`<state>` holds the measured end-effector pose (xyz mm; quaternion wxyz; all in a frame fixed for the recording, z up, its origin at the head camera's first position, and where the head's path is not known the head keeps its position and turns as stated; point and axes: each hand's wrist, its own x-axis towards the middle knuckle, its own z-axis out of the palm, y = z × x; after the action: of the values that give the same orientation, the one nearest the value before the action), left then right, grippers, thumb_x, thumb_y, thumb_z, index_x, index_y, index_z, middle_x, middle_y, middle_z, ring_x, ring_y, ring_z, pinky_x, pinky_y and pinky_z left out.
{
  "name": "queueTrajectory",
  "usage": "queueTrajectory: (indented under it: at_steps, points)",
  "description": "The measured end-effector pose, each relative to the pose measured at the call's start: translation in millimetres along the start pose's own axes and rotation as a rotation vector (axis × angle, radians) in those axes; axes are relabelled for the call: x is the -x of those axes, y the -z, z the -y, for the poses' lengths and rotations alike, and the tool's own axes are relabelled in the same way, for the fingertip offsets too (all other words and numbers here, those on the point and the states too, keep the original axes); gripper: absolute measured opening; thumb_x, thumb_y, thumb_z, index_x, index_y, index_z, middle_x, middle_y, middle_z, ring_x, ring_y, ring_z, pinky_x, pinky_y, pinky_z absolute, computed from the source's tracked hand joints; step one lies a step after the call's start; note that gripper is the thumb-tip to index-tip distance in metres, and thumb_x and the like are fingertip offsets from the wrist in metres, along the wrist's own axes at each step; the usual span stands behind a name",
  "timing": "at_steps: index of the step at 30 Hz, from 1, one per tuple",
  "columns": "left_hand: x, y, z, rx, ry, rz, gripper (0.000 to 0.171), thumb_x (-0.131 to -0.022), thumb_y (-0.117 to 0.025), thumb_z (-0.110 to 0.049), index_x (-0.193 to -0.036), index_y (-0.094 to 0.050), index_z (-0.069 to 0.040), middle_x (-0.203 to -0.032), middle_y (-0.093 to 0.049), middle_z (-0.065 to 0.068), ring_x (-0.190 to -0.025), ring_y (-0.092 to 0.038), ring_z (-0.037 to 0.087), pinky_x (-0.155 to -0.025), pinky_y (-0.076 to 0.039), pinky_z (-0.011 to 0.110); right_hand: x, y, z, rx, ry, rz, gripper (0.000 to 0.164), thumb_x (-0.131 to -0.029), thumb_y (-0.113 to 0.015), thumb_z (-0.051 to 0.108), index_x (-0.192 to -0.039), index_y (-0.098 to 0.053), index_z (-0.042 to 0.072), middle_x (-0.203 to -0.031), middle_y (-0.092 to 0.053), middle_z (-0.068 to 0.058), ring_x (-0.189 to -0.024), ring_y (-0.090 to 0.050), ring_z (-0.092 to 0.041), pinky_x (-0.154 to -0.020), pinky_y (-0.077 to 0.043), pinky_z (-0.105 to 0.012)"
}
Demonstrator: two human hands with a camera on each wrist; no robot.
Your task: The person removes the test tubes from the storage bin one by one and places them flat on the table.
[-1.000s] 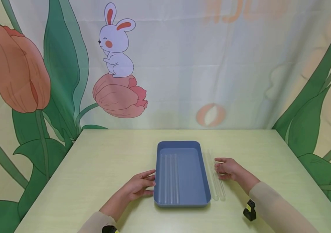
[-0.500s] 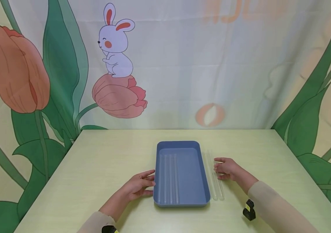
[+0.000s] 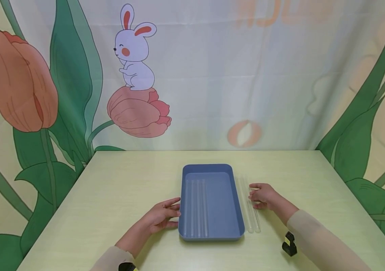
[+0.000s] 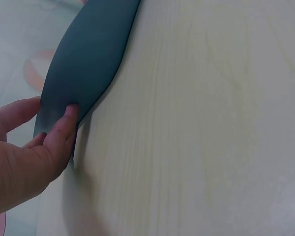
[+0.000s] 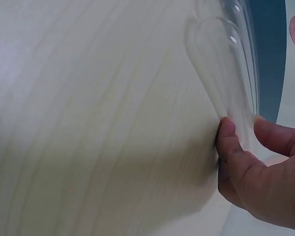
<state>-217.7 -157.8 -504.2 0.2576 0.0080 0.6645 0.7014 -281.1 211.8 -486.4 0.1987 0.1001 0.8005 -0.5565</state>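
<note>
A blue rectangular tray [image 3: 224,207] lies on the table with several clear test tubes [image 3: 199,210] side by side in its left half. Against the tray's left wall rest the fingertips of my left hand [image 3: 160,217], spread and nearly straight; the left wrist view shows them on the outer wall [image 4: 91,46]. Two or so more test tubes lie on the table along the tray's right side. My right hand [image 3: 267,197] pinches the outer test tube [image 5: 219,59] between thumb and fingers, its rounded end pointing toward the person.
The pale wood-grain table [image 3: 128,177] stretches out on both sides of the tray. Behind its far edge hangs a printed curtain [image 3: 209,82] with a rabbit and tulips. A black wrist device [image 3: 289,244] sits at the right sleeve.
</note>
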Motion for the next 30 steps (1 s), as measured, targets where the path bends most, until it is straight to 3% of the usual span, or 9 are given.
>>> queueTrajectory:
  at_steps: [20,22,26,29,30]
  points:
    - [2.0,-1.1,-0.3,0.003,0.007,-0.012,0.07,-0.099,-0.055,0.003,-0.161,-0.022,0.003,-0.164,-0.027,0.031,-0.129,-0.059,0.024,-0.097,-0.058,0.041,2,-2,2,0.059,0.042,0.009,0.064,-0.096,-0.06,-0.005,-0.153,-0.032,-0.013,-0.111,-0.062,-0.017,-0.085,-0.058,-0.012,-0.065,-0.055,-0.026]
    - [1.9,-1.3,0.0,0.0,0.007,-0.012,0.07,-0.099,-0.054,0.002,-0.161,-0.022,0.003,-0.164,-0.027,0.031,-0.13,-0.059,0.024,-0.098,-0.058,0.041,2,-1,3,0.078,0.028,0.02,0.065,-0.096,-0.06,-0.001,-0.153,-0.031,-0.014,-0.117,-0.063,-0.023,-0.091,-0.06,-0.017,-0.067,-0.057,-0.027]
    - [1.9,-2.0,-0.5,0.002,0.008,-0.012,0.07,-0.099,-0.054,0.003,-0.161,-0.022,0.003,-0.164,-0.027,0.031,-0.13,-0.058,0.025,-0.098,-0.057,0.042,3,4,9,0.078,0.002,0.055,0.064,-0.098,-0.058,0.007,-0.152,-0.03,-0.016,-0.105,-0.063,-0.018,-0.089,-0.058,-0.017,-0.071,-0.058,-0.028]
    - [2.0,-2.2,-1.5,0.008,0.007,-0.013,0.07,-0.099,-0.055,0.003,-0.161,-0.023,0.003,-0.164,-0.027,0.031,-0.129,-0.059,0.024,-0.097,-0.058,0.041,5,10,11,0.068,0.01,0.083,0.058,-0.102,-0.05,0.013,-0.149,-0.033,-0.019,-0.102,-0.057,-0.01,-0.082,-0.055,-0.012,-0.074,-0.057,-0.029]
    - [2.0,-2.2,-1.8,0.01,0.007,-0.015,0.07,-0.099,-0.055,0.003,-0.161,-0.023,0.003,-0.164,-0.027,0.031,-0.128,-0.06,0.023,-0.097,-0.058,0.041,6,12,12,0.066,0.011,0.085,0.057,-0.104,-0.048,0.014,-0.148,-0.035,-0.018,-0.106,-0.058,-0.013,-0.082,-0.056,-0.012,-0.075,-0.058,-0.03]
